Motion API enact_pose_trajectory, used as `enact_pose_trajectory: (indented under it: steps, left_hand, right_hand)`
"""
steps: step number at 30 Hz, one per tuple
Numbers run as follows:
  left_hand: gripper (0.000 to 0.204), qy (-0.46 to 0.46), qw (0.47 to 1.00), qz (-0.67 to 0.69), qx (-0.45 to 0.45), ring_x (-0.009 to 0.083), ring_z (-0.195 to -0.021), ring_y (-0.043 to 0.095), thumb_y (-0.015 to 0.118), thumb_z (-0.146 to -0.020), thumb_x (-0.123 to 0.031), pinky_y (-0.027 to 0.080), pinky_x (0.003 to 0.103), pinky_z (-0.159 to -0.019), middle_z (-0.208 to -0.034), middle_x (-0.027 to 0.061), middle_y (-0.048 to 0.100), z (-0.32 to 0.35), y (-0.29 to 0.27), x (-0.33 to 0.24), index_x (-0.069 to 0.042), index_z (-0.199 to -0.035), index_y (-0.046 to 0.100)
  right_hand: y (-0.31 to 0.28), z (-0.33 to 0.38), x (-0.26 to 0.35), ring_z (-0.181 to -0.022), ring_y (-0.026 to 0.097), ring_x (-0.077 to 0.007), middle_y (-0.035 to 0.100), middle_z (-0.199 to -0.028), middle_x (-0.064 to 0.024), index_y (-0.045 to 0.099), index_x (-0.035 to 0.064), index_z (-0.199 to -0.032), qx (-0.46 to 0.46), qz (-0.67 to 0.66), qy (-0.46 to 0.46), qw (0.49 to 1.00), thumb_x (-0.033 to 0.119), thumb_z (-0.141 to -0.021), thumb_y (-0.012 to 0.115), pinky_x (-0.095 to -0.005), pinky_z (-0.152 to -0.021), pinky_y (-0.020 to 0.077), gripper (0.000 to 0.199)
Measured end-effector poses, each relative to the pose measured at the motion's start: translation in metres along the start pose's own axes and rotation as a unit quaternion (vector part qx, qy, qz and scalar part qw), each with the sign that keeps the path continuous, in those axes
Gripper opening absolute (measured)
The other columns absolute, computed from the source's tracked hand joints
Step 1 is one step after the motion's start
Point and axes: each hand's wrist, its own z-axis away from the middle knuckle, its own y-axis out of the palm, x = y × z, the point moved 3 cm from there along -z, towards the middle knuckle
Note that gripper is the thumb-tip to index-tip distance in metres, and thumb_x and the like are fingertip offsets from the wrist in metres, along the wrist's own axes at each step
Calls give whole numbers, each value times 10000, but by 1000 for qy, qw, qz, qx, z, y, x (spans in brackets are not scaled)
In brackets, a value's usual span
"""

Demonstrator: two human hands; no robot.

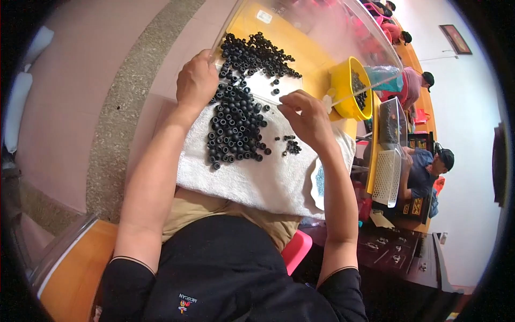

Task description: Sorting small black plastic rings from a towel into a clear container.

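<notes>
Black shirt fabric (225,273) fills the lower edge, with a white terry towel (252,180) spread over the lap above it. Small black rubber rings (235,126) lie heaped on the towel — more sit in the clear plastic tray (268,88) on the yellow tabletop (316,64). Left hand (196,80) is curled closed on the tray's near corner. Right hand (307,117) hovers beside the heap, fingertips pinched together — whether on a ring, I cannot tell. Just beyond it stands a yellow plastic bowl (343,88).
</notes>
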Motion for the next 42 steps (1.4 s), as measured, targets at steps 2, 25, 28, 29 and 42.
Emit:
enact_pose_trajectory:
  steps: [2,25,28,29,42]
  left_hand:
    - [255,10,1000,10,-5,446,-1000,660,533,-914,-121,519,522,-897,-1039,230,705,2,0,-1,-46,-1125,654]
    - [267,43,998,24,-26,434,-1000,659,528,-902,-68,519,519,-883,-1049,235,702,0,0,0,-22,-1130,660]
    - [273,27,1000,16,4,436,-1000,659,524,-905,-68,518,522,-886,-1046,235,702,-1,-2,-3,-20,-1141,652]
    - [273,29,999,17,4,436,-1000,659,524,-905,-68,518,522,-886,-1046,235,702,0,-2,-4,-20,-1141,652]
    - [255,22,1000,19,-10,442,-993,657,560,-886,-78,519,529,-885,-1045,227,701,1,-1,-3,-22,-1121,644]
  right_hand:
    - [10,-19,1,-842,713,-246,717,-969,-103,728,15,-1030,11,-5,1,1000,113,-893,720,-340,-754,553,169]
    - [67,-95,3,-980,649,-334,674,-937,-141,739,78,-1036,102,76,-94,987,157,-906,668,-434,-868,513,168]
    - [70,-93,-1,-961,642,-343,668,-930,-153,710,43,-999,87,132,-118,980,156,-926,650,-441,-853,511,147]
    - [72,-92,-5,-961,642,-343,668,-930,-153,710,43,-999,85,133,-118,980,156,-926,650,-441,-853,511,147]
    - [17,-8,-8,-894,649,-384,673,-920,-193,637,4,-1016,-16,28,-64,997,81,-949,610,-434,-785,510,106]
